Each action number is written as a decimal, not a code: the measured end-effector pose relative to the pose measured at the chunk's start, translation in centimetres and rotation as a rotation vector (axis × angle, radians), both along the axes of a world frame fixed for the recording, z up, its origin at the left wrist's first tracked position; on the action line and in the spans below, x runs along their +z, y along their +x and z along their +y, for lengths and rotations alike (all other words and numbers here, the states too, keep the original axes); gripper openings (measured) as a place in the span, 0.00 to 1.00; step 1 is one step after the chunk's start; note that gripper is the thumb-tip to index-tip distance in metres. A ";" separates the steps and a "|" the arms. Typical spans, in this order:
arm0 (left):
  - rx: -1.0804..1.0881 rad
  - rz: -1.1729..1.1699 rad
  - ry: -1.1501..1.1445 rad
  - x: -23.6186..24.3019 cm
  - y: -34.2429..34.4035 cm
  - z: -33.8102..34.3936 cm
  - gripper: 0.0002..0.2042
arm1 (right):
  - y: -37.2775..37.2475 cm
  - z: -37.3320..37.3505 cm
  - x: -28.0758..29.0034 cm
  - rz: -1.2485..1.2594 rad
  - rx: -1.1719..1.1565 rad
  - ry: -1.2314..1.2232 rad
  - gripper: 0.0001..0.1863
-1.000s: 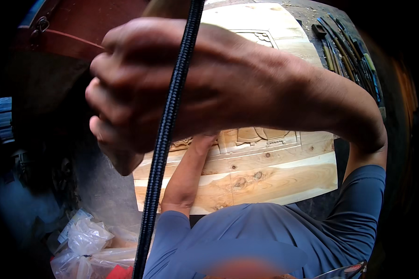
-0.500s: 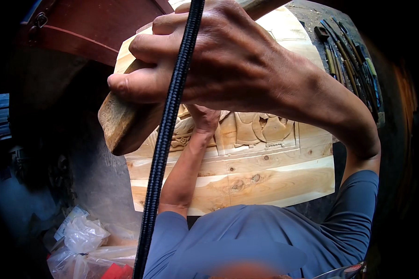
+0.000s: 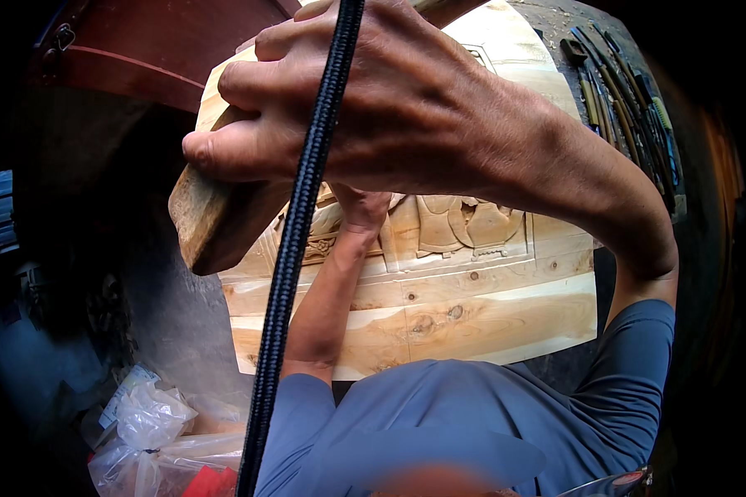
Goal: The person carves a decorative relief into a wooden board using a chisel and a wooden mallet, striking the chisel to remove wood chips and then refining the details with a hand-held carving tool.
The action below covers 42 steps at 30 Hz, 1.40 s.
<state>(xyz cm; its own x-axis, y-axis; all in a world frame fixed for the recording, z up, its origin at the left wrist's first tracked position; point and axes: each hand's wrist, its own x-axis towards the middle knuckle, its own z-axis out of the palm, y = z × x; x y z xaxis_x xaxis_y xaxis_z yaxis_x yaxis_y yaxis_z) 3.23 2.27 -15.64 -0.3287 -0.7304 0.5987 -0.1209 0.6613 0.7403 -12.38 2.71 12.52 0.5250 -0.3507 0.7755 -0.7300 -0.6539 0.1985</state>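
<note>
My right hand [image 3: 398,108] is raised large across the upper view, closed on a wooden mallet [image 3: 203,215] whose blunt end juts out at the left. Beneath it lies a pale wooden panel [image 3: 464,306] carved in relief with figures and a border. My left hand [image 3: 360,205] reaches onto the carving at its middle; its fingers, and anything in them, are hidden behind the right hand and mallet. A black braided cord [image 3: 282,290] runs from top to bottom, close to the camera, crossing in front of the right hand.
Several chisels and tools with slim handles [image 3: 622,108] lie on the dark bench at the right of the panel. A red wooden board [image 3: 133,54] with a metal latch is at the top left. Clear plastic bags [image 3: 149,422] and something red [image 3: 207,482] are at the lower left.
My right hand has risen in the picture and turned, exposing the mallet's end and more of the carving. Over the last half second it has shifted only slightly left.
</note>
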 end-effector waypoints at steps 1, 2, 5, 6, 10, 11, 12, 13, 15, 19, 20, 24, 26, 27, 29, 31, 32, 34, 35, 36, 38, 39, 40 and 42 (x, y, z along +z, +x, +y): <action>0.005 0.027 0.007 0.0 -0.2 0.1 0.51 | 0.0 0.1 0.0 0.002 -0.001 0.002 0.10; 0.009 0.045 0.024 0.0 -0.4 0.2 0.51 | 0.0 0.0 0.0 0.003 0.001 0.002 0.11; 0.023 0.045 0.071 0.2 -0.6 0.4 0.51 | 0.1 -0.1 -0.1 0.003 0.006 -0.002 0.11; 0.027 0.022 0.068 0.4 -0.6 0.4 0.51 | 0.2 -0.1 -0.1 0.003 0.009 0.000 0.11; 0.045 -0.128 -0.035 1.3 -0.2 0.0 0.52 | 0.7 -0.1 -0.1 0.006 0.022 0.004 0.12; 0.054 -0.129 -0.046 1.5 -0.3 0.1 0.52 | 0.7 -0.1 -0.2 0.007 0.026 -0.013 0.12; 0.065 -0.131 -0.056 1.6 -0.4 0.1 0.52 | 0.6 -0.1 -0.2 0.008 0.030 -0.030 0.12; 0.082 -0.115 -0.060 1.7 -0.7 0.3 0.52 | 0.6 -0.2 -0.4 0.014 0.028 -0.034 0.13; 0.108 -0.105 -0.079 1.8 -0.9 0.4 0.51 | 0.5 -0.2 -0.4 0.044 0.004 -0.025 0.13; 0.139 -0.129 -0.077 1.5 -0.8 0.3 0.48 | 0.5 -0.2 -0.3 0.062 -0.008 0.012 0.13; 0.147 -0.134 -0.060 1.3 -0.7 0.2 0.47 | 0.6 -0.1 -0.2 0.068 -0.009 0.005 0.12; 0.092 -0.044 -0.072 2.2 -1.4 0.4 0.40 | 0.2 0.3 0.4 0.072 -0.024 -0.125 0.09; 0.108 0.018 -0.116 4.7 -2.2 0.3 0.30 | 0.1 0.1 0.3 0.051 -0.017 -0.149 0.09; 0.108 0.054 -0.135 6.1 -2.9 0.2 0.25 | 0.0 0.0 0.5 0.046 -0.020 -0.132 0.09; 0.089 0.046 -0.128 7.7 -3.3 0.1 0.16 | -0.1 -0.5 0.3 0.034 -0.025 -0.099 0.08; 0.021 -0.125 -0.020 8.6 -2.3 -0.8 0.11 | -0.1 -1.1 0.4 0.026 -0.028 -0.072 0.08; 0.018 -0.087 0.041 9.0 -2.7 -0.7 0.09 | -0.2 -1.2 0.5 0.023 -0.035 -0.068 0.08; 0.019 -0.003 0.152 10.2 -3.4 -0.6 0.07 | 0.2 -2.1 0.6 0.016 -0.031 -0.045 0.08; 0.019 0.087 0.269 10.9 -3.8 -0.5 0.07 | 0.4 -2.8 0.6 0.011 -0.027 -0.036 0.08; 0.001 0.185 0.389 11.5 -4.4 -0.4 0.07 | 0.3 -3.2 0.9 0.016 -0.037 -0.021 0.07; -0.059 0.202 0.472 11.5 -4.6 -0.7 0.07 | 0.2 -4.3 1.5 0.023 -0.060 0.001 0.07; -0.087 0.206 0.485 11.4 -5.0 -0.6 0.08 | -0.1 -5.0 1.6 0.025 -0.081 0.014 0.07; -0.102 0.210 0.493 11.5 -5.0 -0.8 0.08 | 0.2 -6.1 1.9 0.024 -0.091 0.016 0.07; -0.078 0.120 0.464 11.4 -5.0 -0.8 0.08 | 0.6 -7.8 2.2 0.026 -0.114 0.028 0.07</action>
